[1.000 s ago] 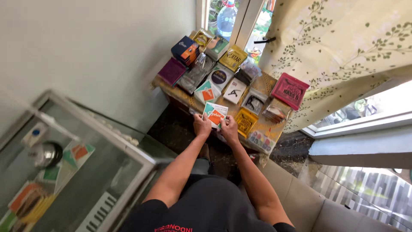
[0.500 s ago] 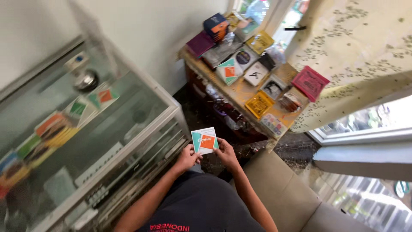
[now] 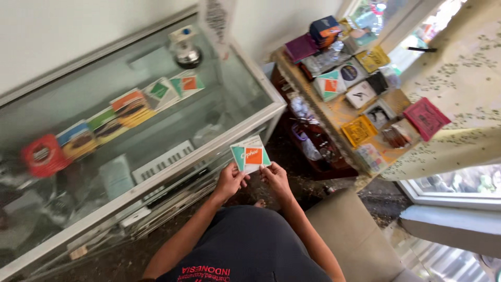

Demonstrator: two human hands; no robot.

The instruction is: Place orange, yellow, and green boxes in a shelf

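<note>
Glass cabinet [image 3: 156, 156]: we see a long glass-topped display case filling the left side, with flat packets in orange, green, blue and red lying in a row under the glass and a small metal object near its far end.
Desk [image 3: 339, 112]: we see a wooden desk by the window on the right, well apart from our hands, crowded with small square packets.
Curtain [image 3: 459, 78]: a pale patterned curtain hangs over the right side of the desk.
Seat [image 3: 355, 240]: a beige cushioned seat sits just right of our right arm.
Red packet [image 3: 426, 118]: it lies at the desk's right edge, against the curtain.
Yellow packet [image 3: 360, 130]: it lies near the desk's front edge, left of the red one.
Packet in hand [image 3: 250, 154]: we hold a square flat packet, teal and white with an orange square in the middle, in front of our body, beside the cabinet's front edge and above the floor.
Left hand [image 3: 229, 181]: fingers curled, it pinches the packet's lower left corner.
Right hand [image 3: 276, 177]: fingers curled likewise, it pinches the lower right corner.
</note>
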